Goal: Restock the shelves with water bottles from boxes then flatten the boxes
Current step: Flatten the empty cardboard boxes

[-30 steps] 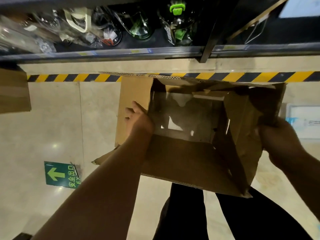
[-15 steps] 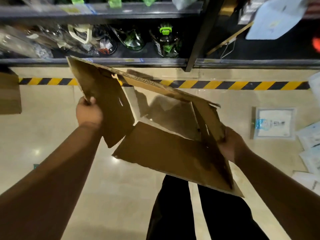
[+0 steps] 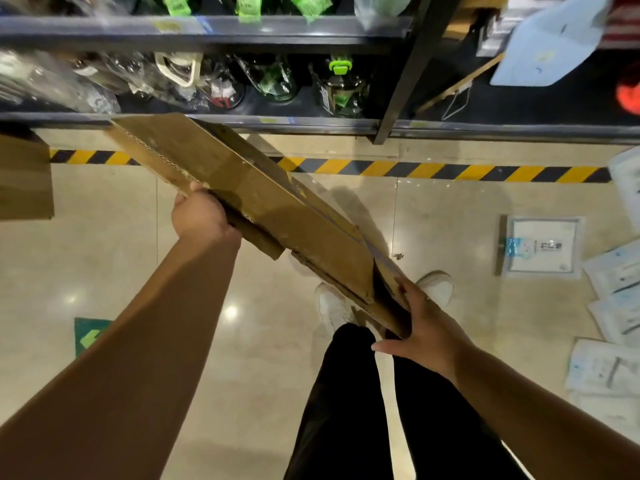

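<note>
A brown cardboard box [image 3: 249, 199] is folded nearly flat and held slanting above the floor, from upper left down to lower right. My left hand [image 3: 201, 216] grips its lower left edge, fingers curled under the cardboard. My right hand [image 3: 422, 327] presses on the box's lower right end, thumb spread out to the left. Clear water bottles with green lids and tags [image 3: 339, 84] stand wrapped in plastic on the dark lower shelf [image 3: 242, 121] beyond the box.
Another brown box [image 3: 24, 178] sits on the floor at the left edge. Yellow-black hazard tape [image 3: 433, 169] runs along the shelf base. Flat white packets [image 3: 542, 245] lie on the floor at the right. My legs and white shoes [image 3: 332, 306] stand below the box.
The box was an open tube one second ago; it has collapsed into a nearly flat slab. My left hand moved from inside the box to its outer edge, and both hands closed together.
</note>
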